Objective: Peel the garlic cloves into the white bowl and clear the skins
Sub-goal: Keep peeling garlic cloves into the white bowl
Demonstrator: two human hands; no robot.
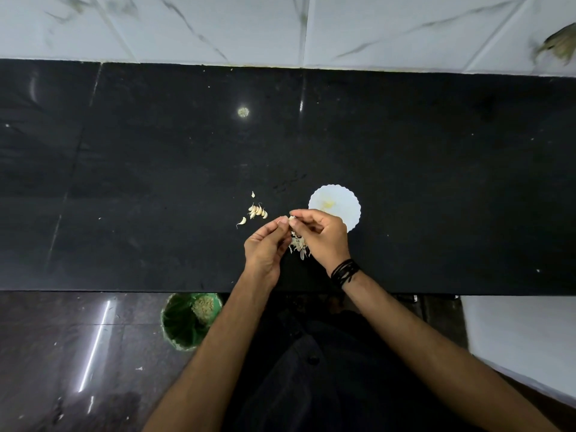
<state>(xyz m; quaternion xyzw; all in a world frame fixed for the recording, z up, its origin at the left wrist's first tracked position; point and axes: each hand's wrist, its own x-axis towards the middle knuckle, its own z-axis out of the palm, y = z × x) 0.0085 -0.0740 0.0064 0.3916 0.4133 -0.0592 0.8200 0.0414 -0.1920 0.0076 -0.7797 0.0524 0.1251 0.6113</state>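
As seen from the head view, a garlic clove (292,217) is pinched between the fingertips of the left hand (266,248) and the right hand (322,235) above the black counter (436,182). The white bowl (338,204) is placed just beyond the right hand, unpeeled cloves (257,211) are scattered to its left, and skins (298,244) are piled between the hands — a green bin (182,325) is seen on the floor below.

A single head-worn wide-angle camera looked steeply down from above the person onto the black counter (156,169), which crossed the middle of the frame. The tiled wall (280,26) filled the top edge, the floor (62,353) the lower left. Both forearms entered from the bottom, fairly near the lens
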